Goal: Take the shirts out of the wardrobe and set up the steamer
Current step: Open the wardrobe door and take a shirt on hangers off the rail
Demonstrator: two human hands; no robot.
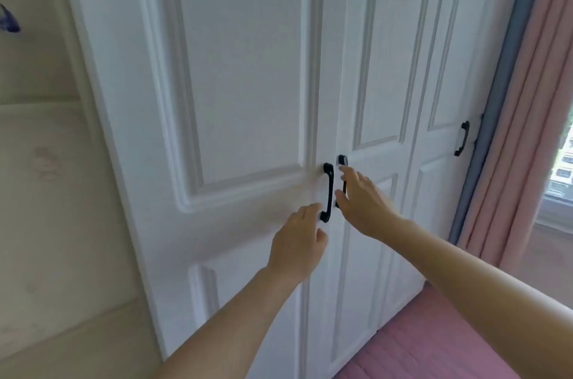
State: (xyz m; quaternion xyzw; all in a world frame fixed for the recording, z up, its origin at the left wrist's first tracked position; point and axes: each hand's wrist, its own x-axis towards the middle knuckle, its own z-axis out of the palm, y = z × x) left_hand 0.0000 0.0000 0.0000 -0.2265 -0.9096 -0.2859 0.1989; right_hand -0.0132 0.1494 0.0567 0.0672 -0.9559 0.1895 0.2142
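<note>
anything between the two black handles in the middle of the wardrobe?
Head view: only the closed seam where the two white doors meet lies between the left handle and the right handle. Nothing else.

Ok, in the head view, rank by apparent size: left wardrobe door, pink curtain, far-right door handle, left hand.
1. left wardrobe door
2. pink curtain
3. left hand, enlarged by nearness to the camera
4. far-right door handle
</note>
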